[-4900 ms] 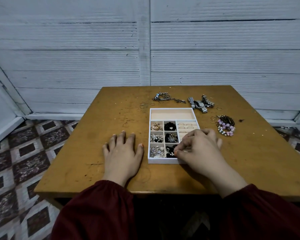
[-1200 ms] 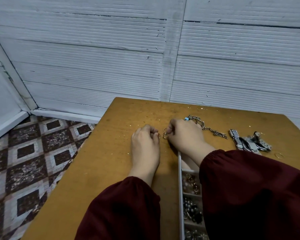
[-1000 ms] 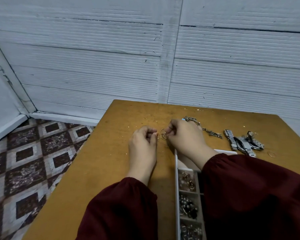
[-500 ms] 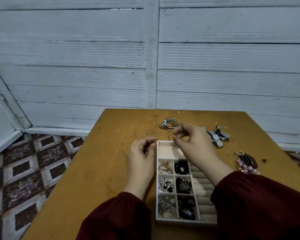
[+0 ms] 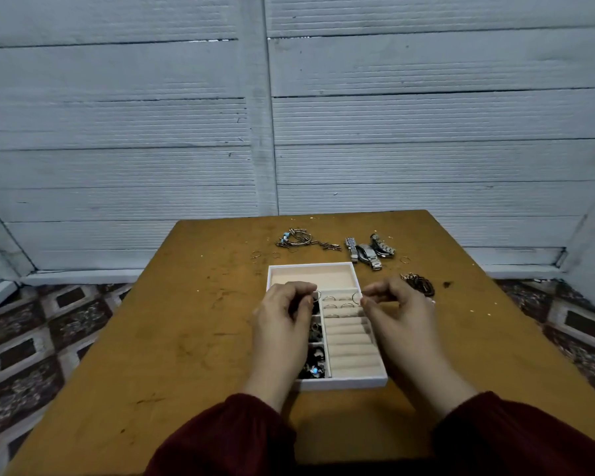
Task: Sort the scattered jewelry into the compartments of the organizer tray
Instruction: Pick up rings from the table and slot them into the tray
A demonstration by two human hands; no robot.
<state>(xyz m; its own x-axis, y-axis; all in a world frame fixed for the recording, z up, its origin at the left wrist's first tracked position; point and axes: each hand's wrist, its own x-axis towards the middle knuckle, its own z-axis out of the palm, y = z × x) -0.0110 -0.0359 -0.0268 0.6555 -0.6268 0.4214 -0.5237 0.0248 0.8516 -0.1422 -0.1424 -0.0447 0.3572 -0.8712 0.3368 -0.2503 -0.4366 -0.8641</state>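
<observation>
A white organizer tray point(image 5: 310, 267) sits mid-table, with an empty long compartment at the far end, ring rolls on the right and small jewelry-filled cells on the left. My left hand point(image 5: 284, 321) hovers over the left cells, pinching a thin ring point(image 5: 316, 296). My right hand point(image 5: 397, 312) is at the tray's right edge, pinching another thin ring point(image 5: 357, 298) above the ring rolls. A few rings point(image 5: 337, 301) stand in the top rolls. My left hand hides most of the left cells.
Behind the tray on the wooden table point(image 5: 186, 338) lie a chain bundle point(image 5: 298, 239), loose rings point(image 5: 256, 254), watches point(image 5: 368, 251), one more ring point(image 5: 405, 259) and dark bracelets point(image 5: 421, 283). A white panelled wall stands beyond; tiled floor is on both sides.
Both hands came back from the loose rings beyond the tray's far left corner and now hold a ring each over the tray's ring section. The view tilted down and centred on the tray.
</observation>
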